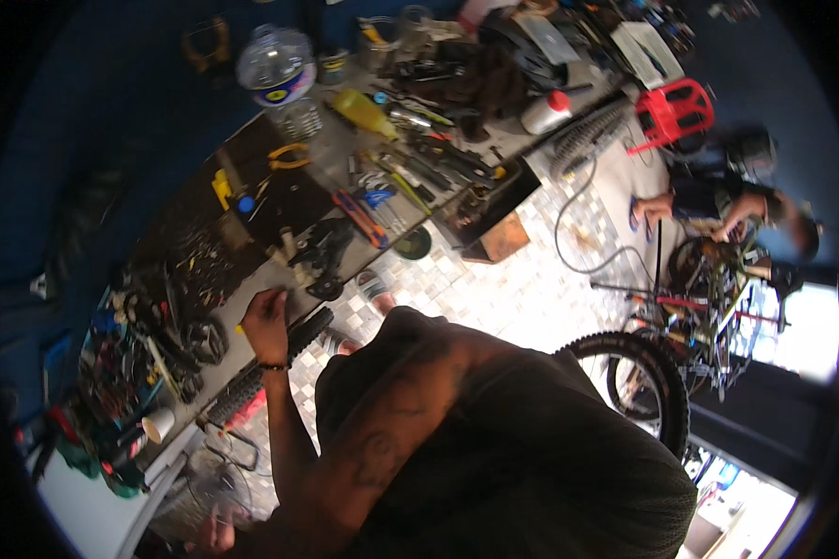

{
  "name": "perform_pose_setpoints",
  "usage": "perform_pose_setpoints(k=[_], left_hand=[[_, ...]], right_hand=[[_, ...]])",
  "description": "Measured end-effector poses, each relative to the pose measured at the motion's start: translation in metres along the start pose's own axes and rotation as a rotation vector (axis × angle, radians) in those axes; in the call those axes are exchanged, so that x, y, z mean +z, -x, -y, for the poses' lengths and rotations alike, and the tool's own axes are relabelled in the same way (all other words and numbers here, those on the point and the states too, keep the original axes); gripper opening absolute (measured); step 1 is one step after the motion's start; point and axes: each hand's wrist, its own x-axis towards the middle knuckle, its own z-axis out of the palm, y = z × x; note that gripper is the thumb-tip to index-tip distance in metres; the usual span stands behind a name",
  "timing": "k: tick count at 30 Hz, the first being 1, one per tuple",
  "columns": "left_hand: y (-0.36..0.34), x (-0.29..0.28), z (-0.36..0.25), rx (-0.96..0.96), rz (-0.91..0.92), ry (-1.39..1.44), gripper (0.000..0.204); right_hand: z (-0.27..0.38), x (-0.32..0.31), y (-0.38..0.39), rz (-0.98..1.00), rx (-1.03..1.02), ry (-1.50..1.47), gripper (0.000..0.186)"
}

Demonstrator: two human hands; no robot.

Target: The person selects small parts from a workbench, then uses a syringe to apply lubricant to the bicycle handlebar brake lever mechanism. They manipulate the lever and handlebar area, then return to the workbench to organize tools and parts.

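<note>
The right hand curls by a yellow item at the bench's front edge, hold unclear; the left hand's grip cannot be told.

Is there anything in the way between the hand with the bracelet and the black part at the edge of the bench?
Nothing visible is: only a strip of bench top shows between the hand and the black part. The tire lies off that line.
</note>
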Motion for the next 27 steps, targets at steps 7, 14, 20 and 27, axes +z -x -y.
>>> perform_pose_setpoints(k=[7, 14, 20, 27], left_hand=[[0.006, -0.005, 0.011, -0.061, -0.037, 0.009, 0.017], [0.008, -0.007, 0.013, 0.016, -0.074, -0.024, 0.019], [0.006, -0.003, 0.013, 0.077, -0.098, -0.157, 0.025], [0.008, 0.007, -0.001, 0.115, -0.139, -0.346, 0.028]], right_hand=[[0.018, -0.011, -0.024, 0.070, 0.132, 0.017, 0.033], [0.019, -0.017, -0.023, 0.078, 0.186, 0.035, 0.029], [0.023, -0.019, -0.025, 0.079, 0.218, 0.041, 0.025], [0.035, -0.025, -0.027, 0.087, 0.243, 0.035, 0.021]])
